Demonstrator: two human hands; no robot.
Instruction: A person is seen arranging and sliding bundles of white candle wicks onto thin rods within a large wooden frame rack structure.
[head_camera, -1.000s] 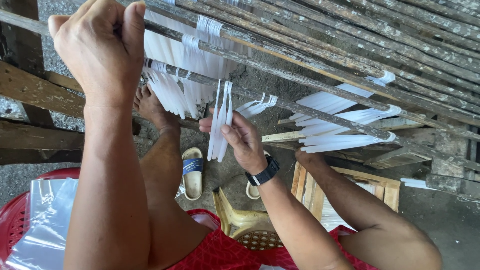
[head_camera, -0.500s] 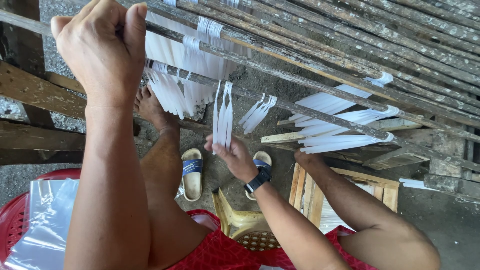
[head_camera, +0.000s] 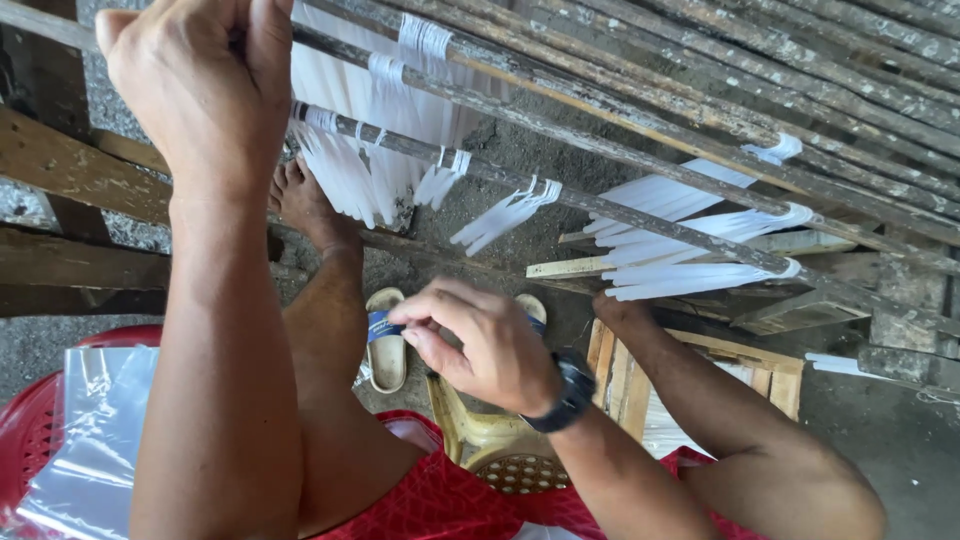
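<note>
gripping rod (head_camera: 600, 150), left hand (head_camera: 200, 90), clear bags (head_camera: 90, 440)

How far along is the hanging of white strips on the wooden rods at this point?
Done: several bunches of white strips already hang from the wooden rods, more at the right. In hand: the left hand grips a rod at the top; the right hand is low over the sandals, fingers pinched, and whether it holds anything cannot be told. Left: long stretches of rod are bare.

Left hand (head_camera: 205, 90) grips a wooden pole (head_camera: 620, 150) hung with white strips (head_camera: 690, 235); right hand (head_camera: 480, 340) hangs empty below.
</note>
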